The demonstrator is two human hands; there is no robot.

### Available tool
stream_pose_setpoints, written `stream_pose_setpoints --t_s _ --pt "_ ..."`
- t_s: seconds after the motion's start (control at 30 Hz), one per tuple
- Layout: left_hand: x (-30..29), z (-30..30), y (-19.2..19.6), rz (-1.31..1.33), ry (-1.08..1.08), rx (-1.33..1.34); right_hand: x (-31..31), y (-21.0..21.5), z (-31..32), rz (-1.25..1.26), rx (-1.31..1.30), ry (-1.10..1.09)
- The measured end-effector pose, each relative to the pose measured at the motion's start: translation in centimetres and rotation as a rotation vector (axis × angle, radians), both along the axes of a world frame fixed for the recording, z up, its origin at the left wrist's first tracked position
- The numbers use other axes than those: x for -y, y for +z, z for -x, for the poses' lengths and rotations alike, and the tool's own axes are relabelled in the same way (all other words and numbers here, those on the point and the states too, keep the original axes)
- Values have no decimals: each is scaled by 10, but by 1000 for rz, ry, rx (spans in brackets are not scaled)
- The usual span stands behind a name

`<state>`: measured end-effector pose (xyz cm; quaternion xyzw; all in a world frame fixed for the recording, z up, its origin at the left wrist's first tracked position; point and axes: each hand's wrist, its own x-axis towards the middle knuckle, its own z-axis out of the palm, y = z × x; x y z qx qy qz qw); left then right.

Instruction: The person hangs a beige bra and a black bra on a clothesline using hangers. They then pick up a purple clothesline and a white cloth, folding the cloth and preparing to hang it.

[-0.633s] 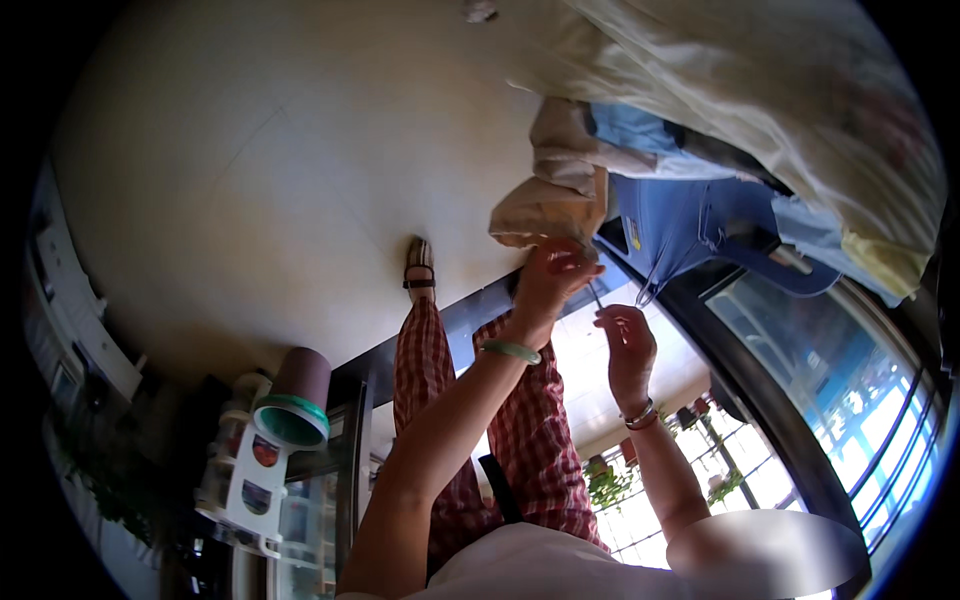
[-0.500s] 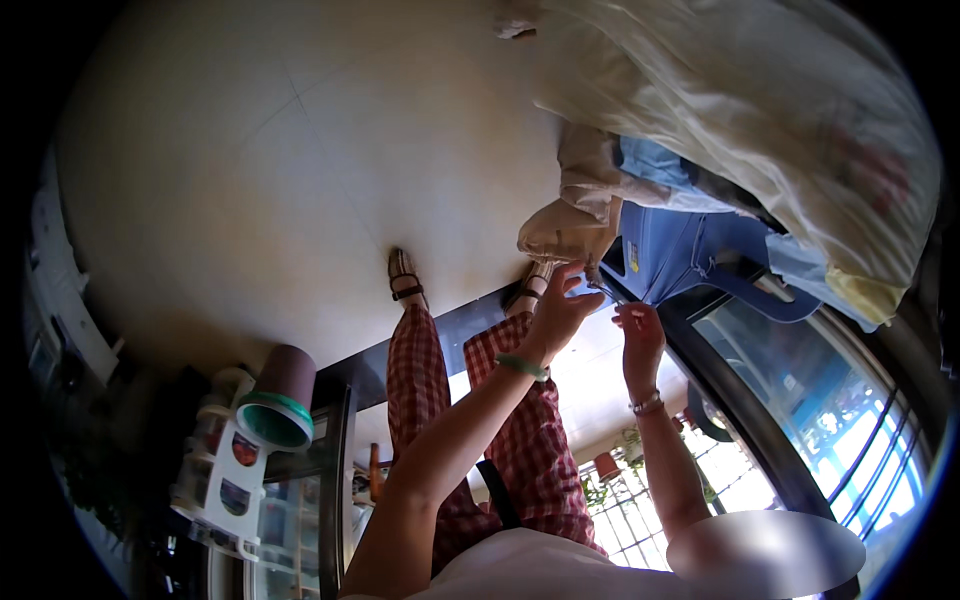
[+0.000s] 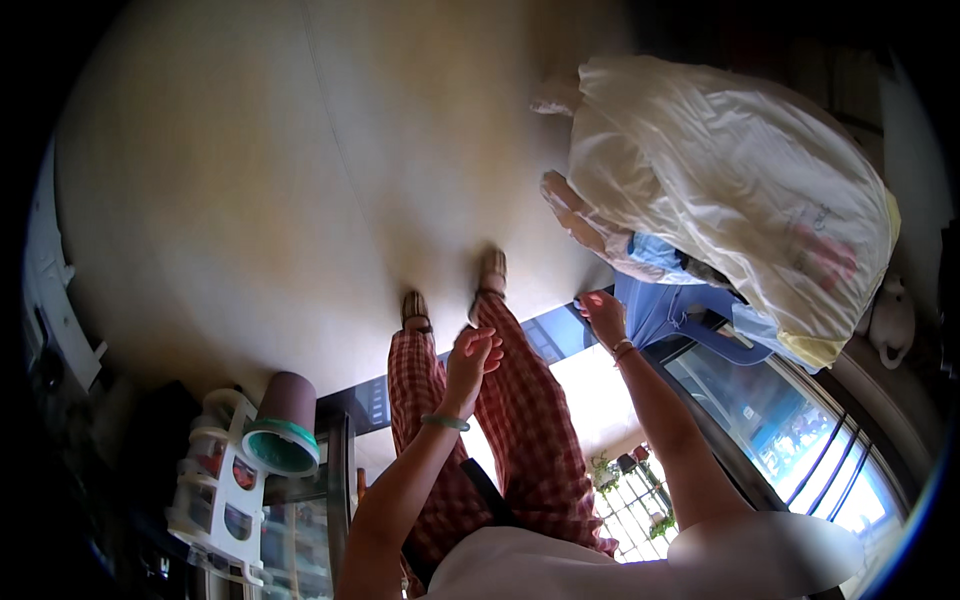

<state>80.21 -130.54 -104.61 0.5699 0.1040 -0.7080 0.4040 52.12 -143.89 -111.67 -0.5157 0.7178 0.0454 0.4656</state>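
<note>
My left hand [image 3: 470,365], with a pale green bangle at its wrist, hangs over my red checked trousers. Its fingers are loosely curled in, and nothing shows in them. To the right, my right hand [image 3: 605,322] is beside the near left side of a blue plastic container [image 3: 655,300]. Its fingers are drawn together, with a small dark spot at the tips that I cannot make out. A beige cloth [image 3: 590,225] and light blue pieces hang at the container's edge. Over them lies a large whitish bag or sheet [image 3: 720,170] with a faded reddish print.
At the lower left, a white rack [image 3: 235,500] stands next to a mauve tub with a green inner rim [image 3: 285,425]. A dark door track [image 3: 555,330] crosses the floor at my feet. A glass panel [image 3: 750,410] is at the right, near a white jug-like object [image 3: 888,322].
My hands have come apart and away from the thin cord at the container. The left hand has moved left and down. My feet have shifted, and the container and bag now sit farther off.
</note>
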Motion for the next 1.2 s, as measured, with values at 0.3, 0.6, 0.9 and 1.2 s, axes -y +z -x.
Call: stream_pose_setpoints --t_s 0.3,0.6,0.9,1.2 --pt "141 -33 -9 -46 40 -37 232 -72 -170 -302 672 -687" --pt "263 -45 -66 -125 123 -43 318 -198 -166 -126 656 -1239" --pt "395 -85 -135 -415 344 -141 275 -60 -168 -380 1138 -1019" --pt "437 -79 -83 115 -157 347 281 -17 -146 -503 549 -858"
